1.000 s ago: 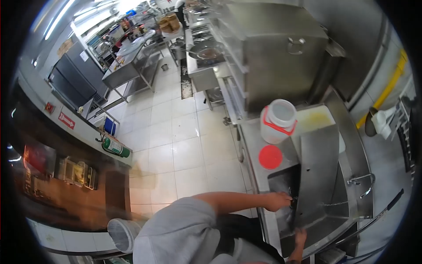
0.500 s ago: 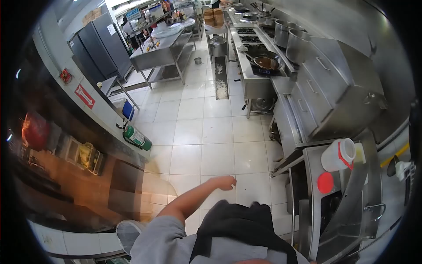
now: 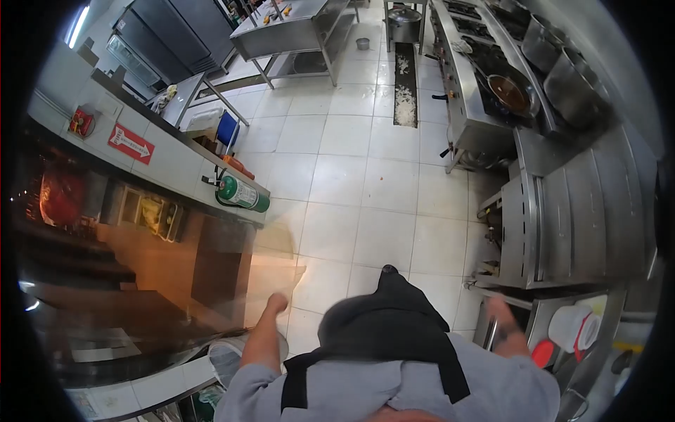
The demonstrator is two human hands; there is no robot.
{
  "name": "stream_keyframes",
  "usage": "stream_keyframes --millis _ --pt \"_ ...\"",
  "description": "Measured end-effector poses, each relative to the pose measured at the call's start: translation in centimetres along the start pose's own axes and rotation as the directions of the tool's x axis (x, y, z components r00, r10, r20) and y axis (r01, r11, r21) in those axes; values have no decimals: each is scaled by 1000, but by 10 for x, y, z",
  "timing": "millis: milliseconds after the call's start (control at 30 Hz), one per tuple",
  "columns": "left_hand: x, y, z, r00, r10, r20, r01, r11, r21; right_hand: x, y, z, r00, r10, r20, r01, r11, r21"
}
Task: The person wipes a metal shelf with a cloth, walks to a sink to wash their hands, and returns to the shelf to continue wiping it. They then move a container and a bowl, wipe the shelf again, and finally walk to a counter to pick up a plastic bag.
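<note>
My left hand [image 3: 278, 303] hangs low at my side, above the tiled floor and beside the glass of the display counter. Its fingers are too small and blurred to make out. On the other side, my right hand [image 3: 498, 307] is near the front edge of the steel sink unit, smeared by motion. Nothing can be made out in either hand. Between them are my black apron [image 3: 380, 316] and the tip of a dark shoe [image 3: 389, 269].
A green fire extinguisher [image 3: 241, 194] stands by the counter's end at left. Stoves with a wok [image 3: 511, 93] line the right side, beyond steel drawers. A white bucket [image 3: 571, 328] and red lid [image 3: 542, 353] are at lower right. A small metal pot [image 3: 363, 43] sits on the floor ahead.
The view has tilted down and turned. My left arm has swung from in front of me back to my side. My right hand has come into view.
</note>
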State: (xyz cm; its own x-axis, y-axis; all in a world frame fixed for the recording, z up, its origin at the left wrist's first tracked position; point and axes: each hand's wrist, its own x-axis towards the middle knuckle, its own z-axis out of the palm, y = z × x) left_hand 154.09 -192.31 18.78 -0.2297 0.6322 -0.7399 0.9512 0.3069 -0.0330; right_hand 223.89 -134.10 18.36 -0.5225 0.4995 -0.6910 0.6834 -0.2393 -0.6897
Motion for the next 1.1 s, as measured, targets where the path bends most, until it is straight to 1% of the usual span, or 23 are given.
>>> stream_keyframes --millis 33,67,100,133,167,200,333,400,467,533,567,600,633,667,733,800,833,900,967,1000,1033,1067,1100 --pt "-36 2 1 997 -32 70 33 999 -22 112 -49 -22 985 -170 10 106 570 -815" --pt "-65 17 -10 979 -204 13 204 976 -76 220 -98 -42 944 -331 19 51 90 -995" --pt "-88 19 -4 944 -310 109 323 938 -129 239 -228 -43 819 -539 -196 198 587 -785" --pt "-100 21 24 852 -506 135 497 702 -510 252 -350 -32 796 -572 -200 223 583 -781" --pt "-124 32 40 720 -677 155 483 329 -811 269 -447 -26 777 -620 -107 370 588 -719" --pt "-134 45 36 674 -674 301 554 192 -810 287 -526 -14 831 -540 -134 348 692 -632" --pt "-78 58 15 749 -443 492 637 278 -719 335 -694 28 809 -581 -92 441 702 -559" --pt "-4 21 -25 812 -338 476 579 370 -726 399 -705 32 854 -515 -75 337 656 -675" --pt "75 -30 -68 862 -253 439 506 474 -721 420 -642 31 880 -473 -32 255 528 -810" --pt "168 -106 -125 901 -235 365 433 543 -720 514 -483 4 974 -216 69 135 307 -942" --pt "214 -149 -154 909 -277 312 416 538 -733 483 -456 -3 992 -118 35 89 492 -866" --pt "248 -183 -197 934 -357 36 239 543 -805 448 -433 -8 1000 -18 0 12 651 -759" --pt "282 -223 -248 878 -478 -8 240 456 -857 412 -423 -5 993 115 -27 -107 783 -613" --pt "327 -273 -269 877 -438 -198 120 599 -792 374 -419 -1 967 249 -54 -247 867 -432" --pt "355 -334 -402 807 -565 -174 111 434 -894 322 -407 4 895 437 -91 -446 881 -156" --pt "394 -385 -494 775 -591 -224 -72 269 -960 313 -382 -3 953 301 -21 -298 928 -223" --pt "411 -407 -540 778 -584 -231 -68 288 -955 314 -361 -13 996 75 53 -54 947 -317" --pt "436 -431 -608 742 -608 -283 -50 371 -927 325 -338 -21 919 -349 185 395 812 -430" --pt "476 -452 -628 748 -610 -262 -14 380 -925 386 -410 -32 948 -167 269 297 764 -572" --pt "493 -464 -631 758 -608 -234 22 384 -923 418 -448 -32 949 39 314 206 674 -709" --pt "505 -467 -628 791 -590 -160 106 391 -914 453 -510 -37 979 -7 202 101 883 -459" --pt "519 -463 -633 813 -576 -91 179 395 -901 522 -539 -39 960 278 35 -265 941 -213" --pt "527 -456 -640 865 -501 -33 174 360 -916 590 -557 -43 835 533 -136 -516 845 142"
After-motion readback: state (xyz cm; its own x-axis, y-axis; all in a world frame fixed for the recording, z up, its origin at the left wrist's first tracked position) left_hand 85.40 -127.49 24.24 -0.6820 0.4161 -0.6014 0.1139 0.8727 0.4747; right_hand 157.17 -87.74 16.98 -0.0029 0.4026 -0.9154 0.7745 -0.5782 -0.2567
